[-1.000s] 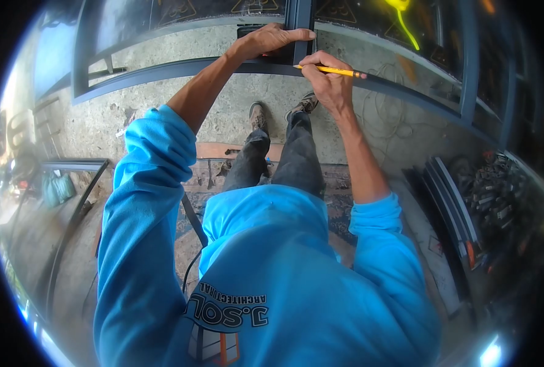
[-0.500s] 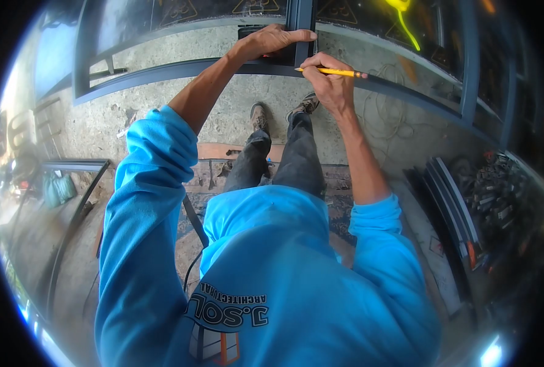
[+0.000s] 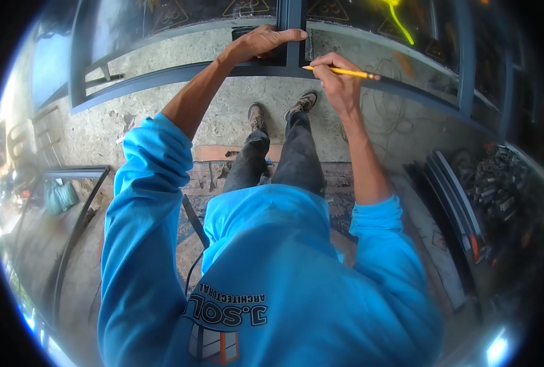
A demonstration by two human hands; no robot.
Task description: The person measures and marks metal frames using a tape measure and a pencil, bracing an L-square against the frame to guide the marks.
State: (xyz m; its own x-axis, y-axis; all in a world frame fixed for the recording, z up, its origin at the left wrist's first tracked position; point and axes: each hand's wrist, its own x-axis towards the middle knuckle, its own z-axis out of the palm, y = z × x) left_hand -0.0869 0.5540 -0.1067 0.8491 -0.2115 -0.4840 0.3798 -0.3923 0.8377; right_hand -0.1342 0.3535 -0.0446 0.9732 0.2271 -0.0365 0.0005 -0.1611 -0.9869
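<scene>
Head view, looking down past a blue sweatshirt point(image 3: 272, 257). Dark grey metal frame point(image 3: 162, 80) across the far side of the body, its near rail point(image 3: 259, 71) running left to right, bowed by the lens. Upright bar point(image 3: 294, 54) meets that rail and runs away from the wearer.

Right hand point(image 3: 340, 85): fingers pinched closed on a yellow pencil point(image 3: 354, 74), just right of the corner where bar and rail join. Pencil's long axis nearly parallel to the rail, sharpened tip leftward toward that corner, butt end rightward over the rail's inner edge. Left hand point(image 3: 259, 41): beyond the rail, at the bar's left edge, thumb stretched straight across the bar's face, square to the bar's length. Shadow there: cannot tell whether its other fingers close round the bar, nor whether the pencil tip touches metal.

Key relation: the corner lies directly left of the pencil tip and nearer the right hand; the left hand sits farther up the bar.

Beneath the rail, concrete floor point(image 3: 217, 98), wearer's shoes point(image 3: 256, 117) on the near side. Stacked dark lengths point(image 3: 452, 199) on the floor to the right; a greenish bag point(image 3: 61, 197) off left.
</scene>
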